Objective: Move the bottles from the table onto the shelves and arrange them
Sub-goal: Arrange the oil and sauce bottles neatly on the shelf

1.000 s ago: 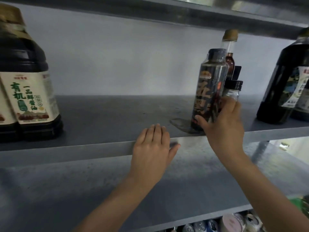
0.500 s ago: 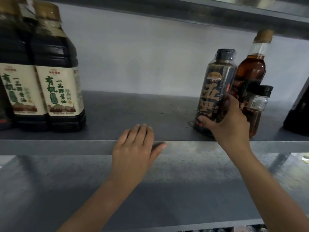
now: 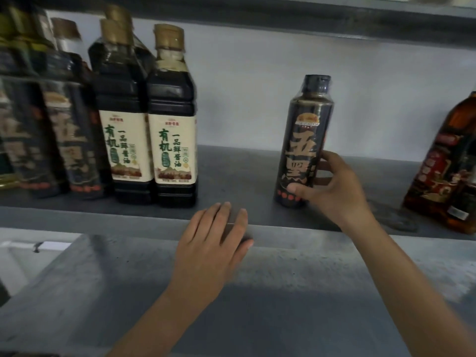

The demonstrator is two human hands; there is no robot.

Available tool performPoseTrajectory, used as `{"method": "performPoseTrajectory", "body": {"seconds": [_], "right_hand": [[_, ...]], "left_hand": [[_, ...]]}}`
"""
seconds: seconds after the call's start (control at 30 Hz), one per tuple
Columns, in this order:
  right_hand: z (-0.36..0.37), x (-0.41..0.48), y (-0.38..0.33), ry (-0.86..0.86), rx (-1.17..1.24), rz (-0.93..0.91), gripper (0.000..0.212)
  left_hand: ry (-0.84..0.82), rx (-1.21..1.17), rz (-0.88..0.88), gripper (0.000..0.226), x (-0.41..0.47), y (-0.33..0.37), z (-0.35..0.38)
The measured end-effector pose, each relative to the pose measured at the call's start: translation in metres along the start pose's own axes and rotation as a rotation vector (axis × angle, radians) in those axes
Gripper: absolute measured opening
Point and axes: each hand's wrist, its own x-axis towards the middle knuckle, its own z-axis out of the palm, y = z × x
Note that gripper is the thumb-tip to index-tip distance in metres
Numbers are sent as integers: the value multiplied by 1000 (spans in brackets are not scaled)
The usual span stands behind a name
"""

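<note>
A tall dark bottle (image 3: pixel 305 140) with gold characters stands upright on the grey shelf (image 3: pixel 237 176), right of centre. My right hand (image 3: pixel 332 186) grips its lower half, thumb in front and fingers behind. My left hand (image 3: pixel 213 240) rests flat with straight fingers on the shelf's front edge, left of that bottle. Two soy sauce bottles (image 3: pixel 172 130) with cream labels stand side by side further left.
Several dark bottles (image 3: pixel 56 124) crowd the shelf's far left, blurred. An amber oil bottle (image 3: pixel 448 171) with a red label stands at the right edge. A bare stretch of shelf lies between the soy sauce bottles and the held bottle. Another shelf (image 3: pixel 283 19) runs overhead.
My right hand has slid the dark bottle leftwards along the shelf, away from the small bottles it stood beside. The view has panned left, showing more bottles at the left.
</note>
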Motion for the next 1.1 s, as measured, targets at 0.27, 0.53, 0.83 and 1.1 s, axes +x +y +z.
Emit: {"method": "performPoseTrajectory", "body": {"seconds": [0.27, 0.53, 0.83, 1.1], "right_hand": [[56, -11, -40, -114, 116, -95, 68], [81, -17, -55, -164, 143, -132, 73], [84, -19, -57, -139, 129, -172, 74], [88, -18, -57, -169, 135, -216, 78]], "left_hand": [[8, 46, -55, 38, -24, -35, -2], [16, 73, -9, 41, -27, -43, 8], [-11, 36, -54, 38, -26, -35, 6], [-23, -8, -159, 36, -24, -18, 3]]}}
